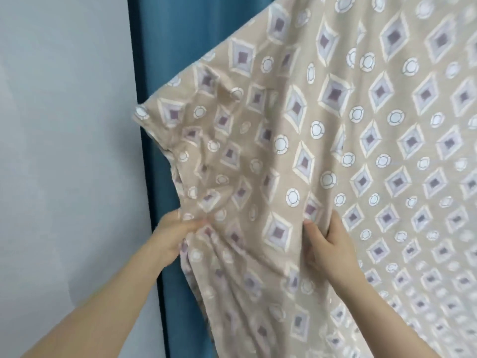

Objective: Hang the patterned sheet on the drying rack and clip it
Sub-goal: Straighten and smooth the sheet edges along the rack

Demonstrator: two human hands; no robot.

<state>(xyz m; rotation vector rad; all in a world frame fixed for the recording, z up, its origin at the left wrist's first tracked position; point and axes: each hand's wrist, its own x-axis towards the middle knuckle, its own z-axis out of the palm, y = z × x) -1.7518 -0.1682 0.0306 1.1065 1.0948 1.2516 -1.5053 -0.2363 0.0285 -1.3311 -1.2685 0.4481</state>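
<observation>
The beige patterned sheet (pixel 335 151), printed with purple diamonds and white circles, hangs creased where both hands, left hand (pixel 173 236) and right hand (pixel 327 249), pinch bunched folds.

Both hands (pixel 170 236) (pixel 326 248) grip the hanging patterned sheet (pixel 335 151).

bare left hand (pixel 171 237): motion-blurred, nothing worn that shows
bare right hand (pixel 329 245): short plain nails
left forearm (pixel 103 301): bare to frame edge
right forearm (pixel 382 313): bare to frame edge
</observation>
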